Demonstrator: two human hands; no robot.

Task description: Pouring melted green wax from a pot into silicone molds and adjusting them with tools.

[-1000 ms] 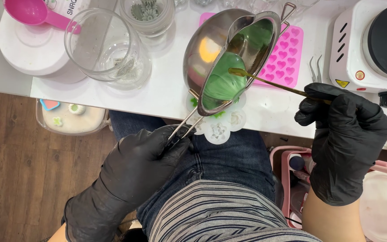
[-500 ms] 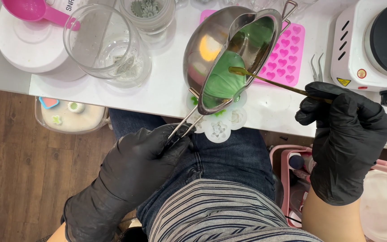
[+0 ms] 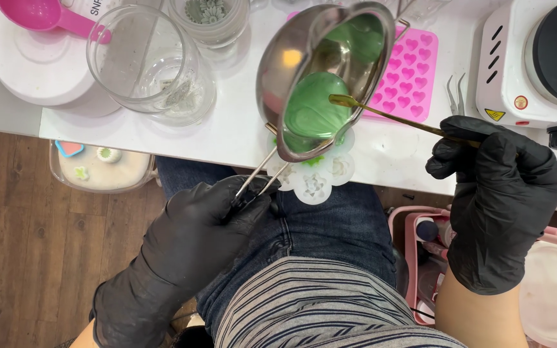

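Observation:
My left hand (image 3: 195, 238), in a black glove, grips the wire handle of a small steel melting pot (image 3: 320, 71). The pot is tilted over a white flower-shaped mould (image 3: 320, 177) at the table's near edge, and green liquid (image 3: 314, 113) pools at its lower lip. My right hand (image 3: 494, 193), also in a black glove, holds a thin gold stirring spoon (image 3: 381, 115) whose tip rests at the pot's rim above the green liquid. Some green shows in the mould under the pot.
A pink heart mould (image 3: 410, 74) lies behind the pot. Two clear glass beakers (image 3: 143, 61) and a pink scoop (image 3: 46, 16) on a white lid stand at the left. A white hotplate (image 3: 536, 58) and tweezers (image 3: 456, 93) are at the right. A tray (image 3: 98, 167) sits below the table.
The pot, the spoon and both hands hold almost the same pose; the view has shifted only slightly.

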